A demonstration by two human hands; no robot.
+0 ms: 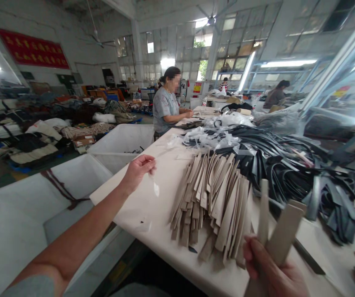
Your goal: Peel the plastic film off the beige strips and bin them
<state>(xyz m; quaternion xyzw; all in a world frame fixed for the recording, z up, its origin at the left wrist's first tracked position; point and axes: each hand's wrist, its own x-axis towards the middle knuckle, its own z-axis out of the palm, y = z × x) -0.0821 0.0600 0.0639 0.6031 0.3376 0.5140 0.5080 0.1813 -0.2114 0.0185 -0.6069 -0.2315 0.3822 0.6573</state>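
Head view: left hand (142, 169), pinched on a thin translucent film (156, 189), above the smooth pale surface (134, 202); right hand (273, 268), clenched round flat, matt beige strips (284, 233), held upright at the surface's near side. Beside them, one fanned heap of tapered beige pieces (214, 198), ends overlapping; behind, glossy black bands (267, 144), curled and looped, with crumpled clear plastic (227, 120). Open room lies between the heap and the surface's left edge, white smooth-walled bins (19, 218) standing just beyond that edge.
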